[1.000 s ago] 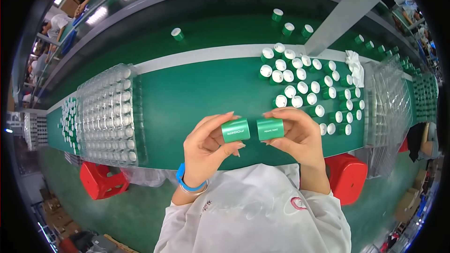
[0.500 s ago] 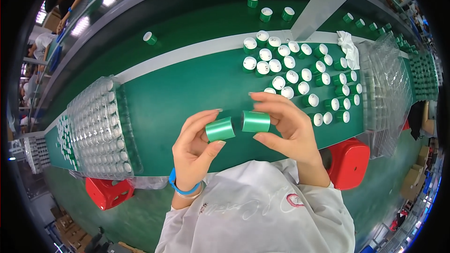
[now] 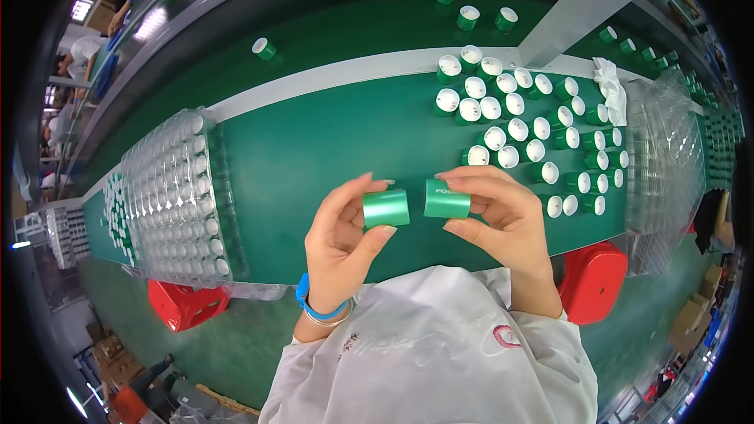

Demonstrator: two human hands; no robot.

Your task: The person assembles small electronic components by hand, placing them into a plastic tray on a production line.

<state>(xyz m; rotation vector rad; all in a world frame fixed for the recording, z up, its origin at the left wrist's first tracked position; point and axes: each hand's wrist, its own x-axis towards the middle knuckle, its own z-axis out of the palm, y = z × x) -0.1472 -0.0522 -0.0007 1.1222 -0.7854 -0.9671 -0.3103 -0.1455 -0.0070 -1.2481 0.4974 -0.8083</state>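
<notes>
Over the green work surface (image 3: 330, 141), each of my hands grips a shiny green cylindrical cap on its side. My left hand (image 3: 339, 224) pinches one green cap (image 3: 386, 208) between thumb and fingers. A second green cap (image 3: 446, 202), with pale lettering near its upper edge, sits between the thumb and fingers of my right hand (image 3: 506, 212). A narrow gap separates the two caps, and their facing ends are turned toward each other. Just beyond my right hand stand many similar green caps (image 3: 507, 157), white ends up or tilted.
A clear plastic tray (image 3: 169, 196) filled with caps lies at the left. Stacked clear trays (image 3: 664, 149) and a white cloth (image 3: 609, 93) are at the right. A grey post (image 3: 585, 12) rises beyond the caps. Red stools (image 3: 593, 283) stand below the near edge.
My view has shifted slightly, so the surroundings sit a little differently. The right cap has rolled a bit, bringing its lettering into sight. Both hands keep their hold.
</notes>
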